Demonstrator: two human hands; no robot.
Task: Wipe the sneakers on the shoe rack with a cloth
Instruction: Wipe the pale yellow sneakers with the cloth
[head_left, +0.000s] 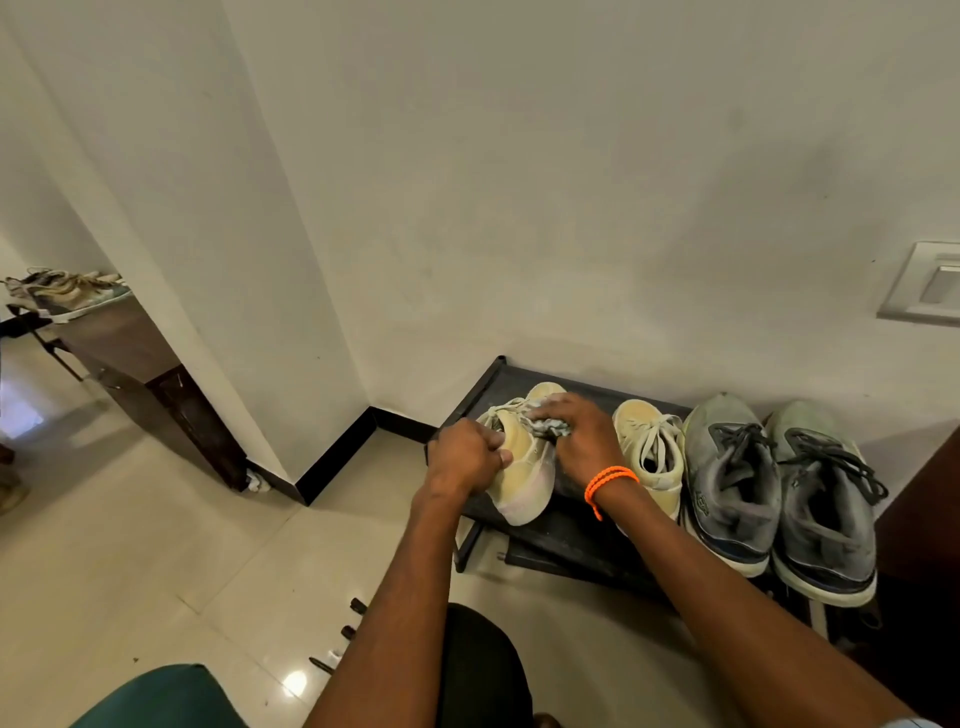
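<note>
Pale walls meet in a corner, and a low black shoe rack (524, 387) stands against one of them on a shiny cream tile floor (156, 545). Four sneakers sit in a row on the top shelf. At the left end is a yellow sneaker (522, 470). The left hand (467, 452) is curled around its side to keep it from sliding. The right hand (579, 439), with an orange band (608, 480) on the wrist, presses a bunched-up cloth (550, 427) onto the sneaker near the laces, fingers bent over it.

The sneaker looks light and soft on top, so it would likely tip or squash if pushed hard. Holding it by the firm side, as now, seems best. The cloth is floppy and needs to stay balled up in the hand.

Next in the row come its yellow partner (652, 452) and two grey sneakers (779, 493). A light switch (930, 286) is on the wall at the right.
</note>
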